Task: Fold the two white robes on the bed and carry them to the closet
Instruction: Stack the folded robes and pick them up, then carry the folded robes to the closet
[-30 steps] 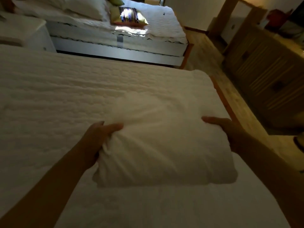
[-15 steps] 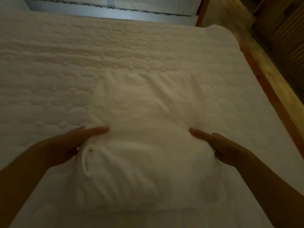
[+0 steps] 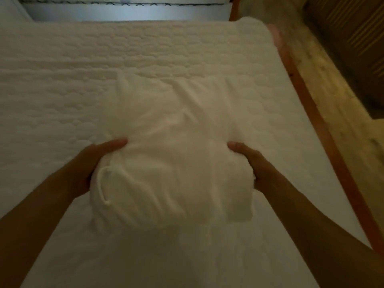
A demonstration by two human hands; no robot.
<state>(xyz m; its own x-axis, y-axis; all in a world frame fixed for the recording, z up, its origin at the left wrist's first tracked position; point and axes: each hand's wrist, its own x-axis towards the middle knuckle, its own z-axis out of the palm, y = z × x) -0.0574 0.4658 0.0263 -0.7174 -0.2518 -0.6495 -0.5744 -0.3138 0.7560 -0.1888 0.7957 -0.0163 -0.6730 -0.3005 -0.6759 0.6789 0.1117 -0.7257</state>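
Robe (image 3: 170, 183), white and folded, is gripped at both sides on the quilted bed (image 3: 62, 80): the left hand (image 3: 91, 165) is curled round its left edge, the right hand (image 3: 255, 165) round its right, fingers hidden beneath. A second folded robe (image 3: 176, 104) is partly covered by it.

Arms extended, left hand (image 3: 91, 165) and right hand (image 3: 256, 166) clasp the folded robe (image 3: 172, 175), thumbs on top.
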